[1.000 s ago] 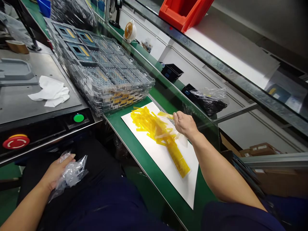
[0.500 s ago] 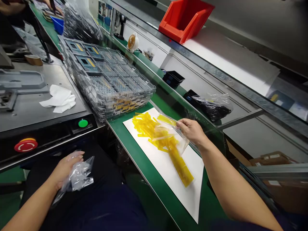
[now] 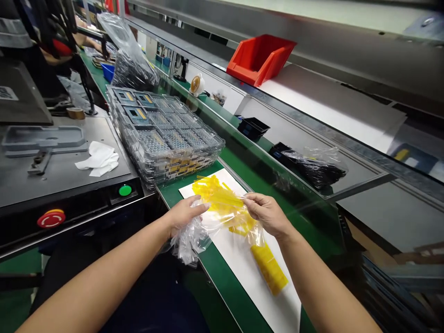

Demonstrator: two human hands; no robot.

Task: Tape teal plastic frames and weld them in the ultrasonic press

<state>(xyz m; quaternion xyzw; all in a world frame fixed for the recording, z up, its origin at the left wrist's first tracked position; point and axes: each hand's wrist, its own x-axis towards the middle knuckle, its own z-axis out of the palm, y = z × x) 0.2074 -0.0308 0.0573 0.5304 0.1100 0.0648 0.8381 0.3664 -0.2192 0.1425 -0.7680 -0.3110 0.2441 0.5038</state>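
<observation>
My left hand (image 3: 182,213) and my right hand (image 3: 268,213) both pinch a clear plastic bag (image 3: 227,221), stretched between them above a white sheet (image 3: 243,259) on the green belt. The left hand also grips a crumpled clear bag (image 3: 189,243) that hangs below its palm. Through the stretched bag I see a heap of yellow strips (image 3: 215,196) lying on the sheet. A neat row of yellow strips (image 3: 268,269) trails toward me.
A stack of clear trays (image 3: 166,138) with small parts stands behind the sheet. To the left is a grey machine top with a white cloth (image 3: 99,158), a green button (image 3: 125,190) and a red stop button (image 3: 51,218). A red bin (image 3: 260,58) sits on the far shelf.
My left hand came up from my lap with the crumpled bag and took hold of the clear bag that my right hand lifted. The view tilted upward.
</observation>
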